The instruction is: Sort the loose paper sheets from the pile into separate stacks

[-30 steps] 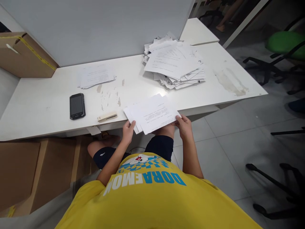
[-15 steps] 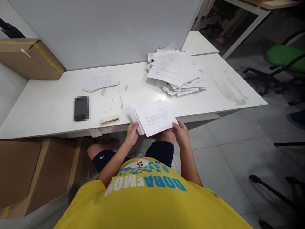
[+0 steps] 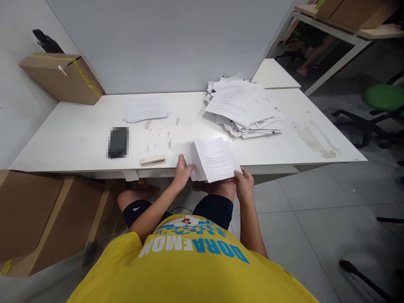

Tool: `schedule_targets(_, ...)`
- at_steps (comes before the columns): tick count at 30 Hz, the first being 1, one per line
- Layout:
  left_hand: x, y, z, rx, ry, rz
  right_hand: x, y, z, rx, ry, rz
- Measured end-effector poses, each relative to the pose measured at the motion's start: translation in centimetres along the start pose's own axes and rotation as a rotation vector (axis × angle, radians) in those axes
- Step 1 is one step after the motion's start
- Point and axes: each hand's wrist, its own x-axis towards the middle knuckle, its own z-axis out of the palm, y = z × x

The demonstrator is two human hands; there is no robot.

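A few printed sheets of paper point(image 3: 217, 160) are held between my two hands at the front edge of the desk. My right hand point(image 3: 245, 185) pinches their lower right corner, thumb on top. At the left edge, my left hand point(image 3: 183, 173) has its thumb over the lower sheets, its fingers partly hidden. The upper sheets are shifted right and lifted from those beneath. A cream stapler point(image 3: 153, 160) lies to the left of my left hand. Behind the held sheets is a tall, untidy pile of papers point(image 3: 243, 105). A smaller, neater paper stack point(image 3: 147, 109) rests at the back left.
The white desk point(image 3: 78, 126) has a grey partition point(image 3: 176, 46) behind it. A blurred dark object point(image 3: 118, 143) lies on its left part. A cardboard box point(image 3: 66, 80) leans in the back left corner; more cardboard point(image 3: 66, 206) stands below. A green chair point(image 3: 383, 97) is at right.
The upper sheets have spread away from the lower ones at the left. My left thumb now reaches right across the paper. The camera view has shifted slightly.
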Motion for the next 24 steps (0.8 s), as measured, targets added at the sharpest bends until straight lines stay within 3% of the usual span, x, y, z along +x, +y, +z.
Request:
schedule_targets(5, 1.1, 0.0, 0.5, 0.013, 0.116, -0.037, 0.1, 0.2, -0.2, -0.082, 0.108, -0.102)
schedule_targets(10, 2.3, 1.2, 0.4, 0.125, 0.013, 0.109, 0.3, 0.5, -0.9, -0.188, 0.166, -0.169)
schedule_targets(14, 4.4, 3.5, -1.2, 0.219, -0.004, 0.211, 0.7, 0.8, -0.5, -0.111, 0.209, -0.142)
schedule_targets(17, 8.2, 5.7, -4.2, 0.312, 0.063, 0.282, 1.0, 0.8, -0.1, -0.037, 0.225, -0.115)
schedule_targets(20, 13.7, 8.6, -9.0, 0.544, 0.179, 0.379, 1.1, 0.7, -0.1, -0.006, 0.209, -0.112)
schedule_targets(24, 20.8, 12.7, -16.3, 0.941, 0.317, 0.235, 1.1, 0.6, -0.4, 0.007, 0.228, -0.109)
